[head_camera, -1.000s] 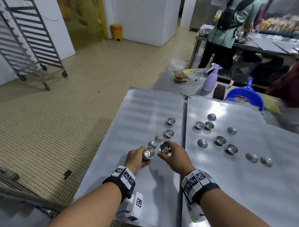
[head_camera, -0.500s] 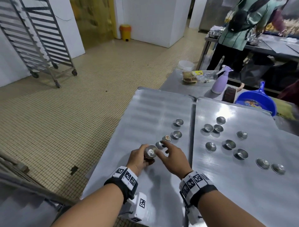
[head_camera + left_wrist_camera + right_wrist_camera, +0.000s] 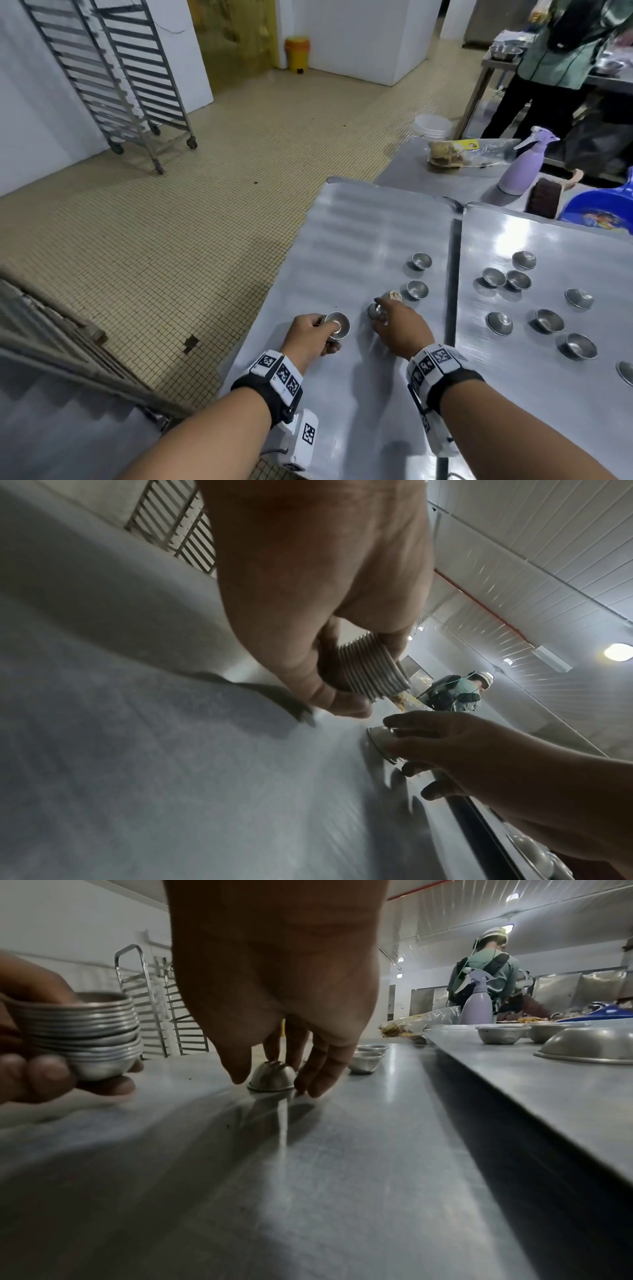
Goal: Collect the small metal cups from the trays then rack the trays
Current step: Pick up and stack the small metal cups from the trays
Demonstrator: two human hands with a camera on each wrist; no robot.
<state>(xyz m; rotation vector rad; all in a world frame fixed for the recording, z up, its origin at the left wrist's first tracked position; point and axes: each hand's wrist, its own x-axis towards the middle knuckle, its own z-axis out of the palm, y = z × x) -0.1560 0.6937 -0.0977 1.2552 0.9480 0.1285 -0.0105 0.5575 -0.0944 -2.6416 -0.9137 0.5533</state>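
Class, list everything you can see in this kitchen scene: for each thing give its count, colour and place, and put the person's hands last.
Trays: two, silver, side by side: left tray, right tray.
Loose cups: three on left tray, at least eight on right tray, silver.
Inverted cup: one, silver, left tray, under right hand.
Stack: one, silver cups, in left hand.
Racks: two, grey, by far wall.
Bin: one, yellow, far floor.
Spray bottle: one, purple, beyond the trays.
Scoop: one, blue, beside the bottle.
Other person: one, green top, far right.
Left hand: grips the stack.
Right hand: pinches the inverted cup.
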